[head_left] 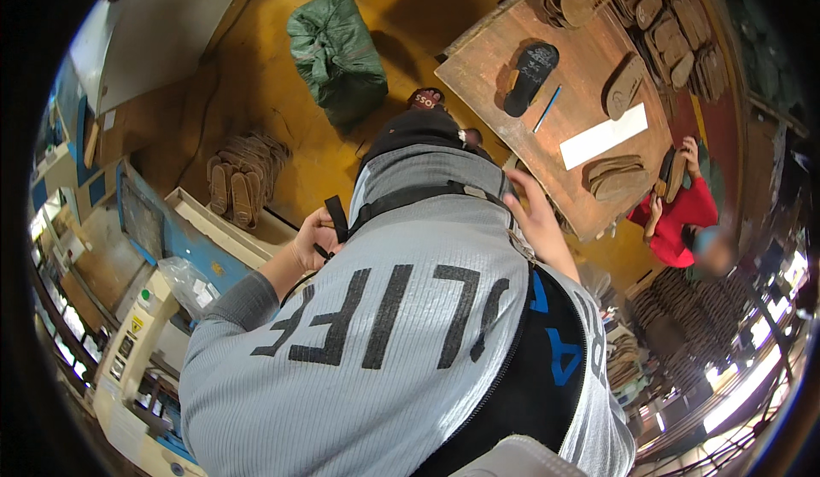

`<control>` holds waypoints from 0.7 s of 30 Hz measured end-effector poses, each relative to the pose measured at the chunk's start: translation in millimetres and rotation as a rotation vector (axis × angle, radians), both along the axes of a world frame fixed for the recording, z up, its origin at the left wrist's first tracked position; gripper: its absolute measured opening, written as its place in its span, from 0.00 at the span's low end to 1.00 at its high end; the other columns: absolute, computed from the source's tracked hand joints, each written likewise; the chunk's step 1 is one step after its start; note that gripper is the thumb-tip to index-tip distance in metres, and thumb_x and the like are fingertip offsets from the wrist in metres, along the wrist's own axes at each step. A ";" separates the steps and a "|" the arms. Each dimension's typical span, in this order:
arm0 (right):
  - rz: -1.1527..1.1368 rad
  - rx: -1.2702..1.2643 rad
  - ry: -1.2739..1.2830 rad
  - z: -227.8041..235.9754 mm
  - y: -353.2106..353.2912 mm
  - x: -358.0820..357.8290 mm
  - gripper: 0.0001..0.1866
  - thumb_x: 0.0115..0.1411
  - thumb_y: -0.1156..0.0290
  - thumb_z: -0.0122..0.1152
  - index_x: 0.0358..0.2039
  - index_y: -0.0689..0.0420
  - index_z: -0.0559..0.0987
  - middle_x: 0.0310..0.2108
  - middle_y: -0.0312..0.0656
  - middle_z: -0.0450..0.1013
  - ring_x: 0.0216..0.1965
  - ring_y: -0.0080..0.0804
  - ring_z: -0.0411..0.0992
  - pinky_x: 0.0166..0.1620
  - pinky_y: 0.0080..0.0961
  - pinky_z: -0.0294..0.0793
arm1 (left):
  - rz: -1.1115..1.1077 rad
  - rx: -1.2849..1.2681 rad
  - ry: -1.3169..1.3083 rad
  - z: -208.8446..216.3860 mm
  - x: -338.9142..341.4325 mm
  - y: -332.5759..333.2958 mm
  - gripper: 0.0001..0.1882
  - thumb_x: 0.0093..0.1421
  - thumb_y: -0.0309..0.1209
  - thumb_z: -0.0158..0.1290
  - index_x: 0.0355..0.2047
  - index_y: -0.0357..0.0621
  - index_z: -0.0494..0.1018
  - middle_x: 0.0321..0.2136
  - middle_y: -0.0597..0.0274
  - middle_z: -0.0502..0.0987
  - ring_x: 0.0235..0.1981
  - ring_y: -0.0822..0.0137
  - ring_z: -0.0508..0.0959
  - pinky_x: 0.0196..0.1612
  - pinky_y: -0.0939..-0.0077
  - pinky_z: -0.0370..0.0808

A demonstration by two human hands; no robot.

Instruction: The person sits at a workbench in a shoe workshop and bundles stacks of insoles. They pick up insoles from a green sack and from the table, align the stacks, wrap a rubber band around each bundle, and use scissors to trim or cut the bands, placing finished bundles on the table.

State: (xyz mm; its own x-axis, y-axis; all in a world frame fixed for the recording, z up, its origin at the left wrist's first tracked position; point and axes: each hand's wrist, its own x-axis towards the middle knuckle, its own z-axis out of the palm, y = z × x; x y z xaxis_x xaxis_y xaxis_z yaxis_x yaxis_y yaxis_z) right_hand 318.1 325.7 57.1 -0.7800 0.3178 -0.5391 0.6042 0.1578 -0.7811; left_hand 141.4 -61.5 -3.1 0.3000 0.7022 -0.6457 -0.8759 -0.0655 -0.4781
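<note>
I look down my own chest, which is in a grey ribbed shirt (pixel 401 323) with dark lettering and a black harness strap (pixel 410 195) across it. My left hand (pixel 314 239) is closed around the strap's loose end at the left side of my chest. At the right side, my right hand (pixel 536 214) lies against the strap's edge with its fingers curled toward the shirt. Whether it grips anything is hidden. A black and blue panel (pixel 547 349) covers my right flank.
A wooden table (pixel 478 76) ahead bears a black shoe sole (pixel 530 71), a blue pen (pixel 547 108), white paper (pixel 603 135) and brown soles (pixel 615 178). A person in red (pixel 679 212) holds a sole. Also here: a green sack (pixel 335 50), a floor pile of soles (pixel 241 178), a blue machine (pixel 154 221).
</note>
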 end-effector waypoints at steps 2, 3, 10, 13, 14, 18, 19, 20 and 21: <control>-0.173 -0.185 -0.161 -4.9 -13.6 61.1 0.24 0.68 0.65 0.53 0.61 0.59 0.65 0.53 0.48 0.70 0.55 0.33 0.68 0.58 0.29 0.64 | -0.338 -0.210 0.374 6.9 -4.9 1.7 0.31 0.59 0.48 0.40 0.47 0.29 0.73 0.44 0.42 0.79 0.40 0.53 0.81 0.48 0.65 0.78; -0.184 -0.175 -0.187 -10.0 -19.8 90.7 0.24 0.69 0.66 0.52 0.62 0.60 0.64 0.54 0.47 0.70 0.55 0.31 0.68 0.58 0.28 0.64 | -0.198 -0.060 0.155 6.6 -15.6 7.5 0.28 0.60 0.45 0.42 0.46 0.30 0.73 0.43 0.44 0.79 0.40 0.55 0.81 0.48 0.67 0.78; -0.721 -0.591 -0.220 -55.1 -104.6 179.7 0.22 0.69 0.63 0.51 0.58 0.60 0.63 0.49 0.43 0.70 0.51 0.27 0.67 0.54 0.24 0.64 | -1.360 -0.015 0.742 60.1 -92.5 77.6 0.14 0.55 0.17 0.56 0.43 0.34 0.75 0.40 0.60 0.80 0.38 0.62 0.79 0.48 0.71 0.74; -0.735 -0.614 -0.201 -31.6 -128.5 181.5 0.18 0.69 0.63 0.52 0.53 0.60 0.66 0.44 0.39 0.71 0.46 0.24 0.68 0.50 0.23 0.65 | -1.257 0.075 0.692 74.4 -101.2 112.7 0.08 0.57 0.17 0.53 0.38 0.35 0.76 0.33 0.60 0.79 0.35 0.60 0.78 0.44 0.64 0.73; -0.756 -0.616 -0.208 -23.0 -134.6 178.7 0.17 0.69 0.63 0.53 0.51 0.60 0.67 0.42 0.38 0.71 0.45 0.24 0.68 0.49 0.22 0.65 | -1.263 0.101 0.681 74.1 -103.6 120.4 0.09 0.57 0.17 0.53 0.38 0.35 0.75 0.33 0.60 0.79 0.36 0.60 0.78 0.44 0.64 0.74; -0.893 -0.619 -0.198 4.4 -157.1 152.2 0.13 0.68 0.62 0.54 0.45 0.59 0.72 0.36 0.33 0.73 0.39 0.20 0.69 0.44 0.21 0.67 | -1.378 0.199 0.635 52.3 -128.2 130.4 0.09 0.56 0.17 0.52 0.38 0.37 0.75 0.33 0.57 0.79 0.36 0.58 0.78 0.44 0.64 0.74; -0.961 -0.613 -0.183 8.1 -161.7 142.6 0.13 0.68 0.62 0.55 0.43 0.59 0.73 0.34 0.32 0.73 0.38 0.19 0.69 0.43 0.20 0.67 | -1.434 0.224 0.630 44.7 -138.5 130.5 0.09 0.56 0.17 0.51 0.38 0.37 0.75 0.32 0.56 0.79 0.36 0.57 0.78 0.44 0.64 0.74; -1.051 -0.603 -0.166 11.4 -166.0 133.2 0.12 0.68 0.62 0.55 0.41 0.59 0.74 0.33 0.30 0.73 0.36 0.19 0.69 0.42 0.20 0.67 | -1.492 0.249 0.623 36.7 -149.6 132.0 0.10 0.56 0.17 0.51 0.38 0.37 0.75 0.32 0.55 0.79 0.37 0.57 0.78 0.44 0.63 0.74; -1.178 -0.593 -0.233 14.1 -171.4 123.1 0.12 0.68 0.62 0.56 0.40 0.59 0.76 0.31 0.29 0.74 0.35 0.18 0.69 0.41 0.19 0.68 | -1.563 0.284 0.612 29.3 -161.4 135.4 0.10 0.56 0.17 0.51 0.38 0.37 0.75 0.32 0.55 0.79 0.37 0.56 0.78 0.44 0.63 0.74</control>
